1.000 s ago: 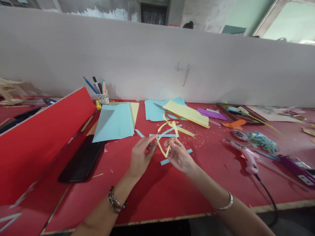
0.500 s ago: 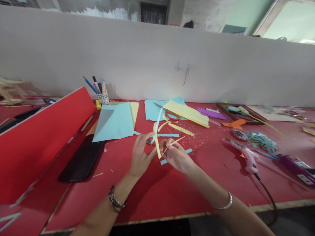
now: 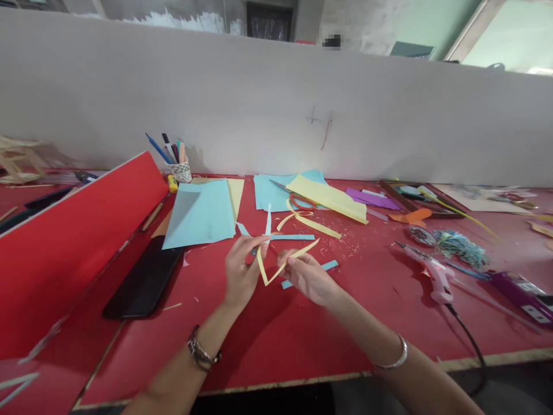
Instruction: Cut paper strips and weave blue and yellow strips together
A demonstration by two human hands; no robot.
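Note:
My left hand [image 3: 243, 268] pinches paper strips between thumb and fingers. A yellow paper strip [image 3: 264, 276] runs down from it, bends in a sharp V and rises to my right hand [image 3: 309, 276], whose thumb and fingers are closed on its other arm. A pale blue strip [image 3: 268, 222] stands up at the left fingertips; how it joins the yellow one is hidden. Behind the hands a blue paper strip [image 3: 298, 237] lies on the red table, and another short blue strip [image 3: 330, 265] lies partly under my right hand.
Scissors [image 3: 302, 202] with red handles lie beneath a yellow sheet [image 3: 330, 199]. Blue sheets [image 3: 201, 213], a black phone [image 3: 144, 282] and a leaning red board [image 3: 82, 242] are at left. A pink glue gun [image 3: 432, 274] with its cord lies at right, near tangled yarn [image 3: 460, 249].
My left hand has moved slightly left and its fingers have closed in. The yellow strip's V has opened wider, and the pale blue strip has shifted left and stands straighter.

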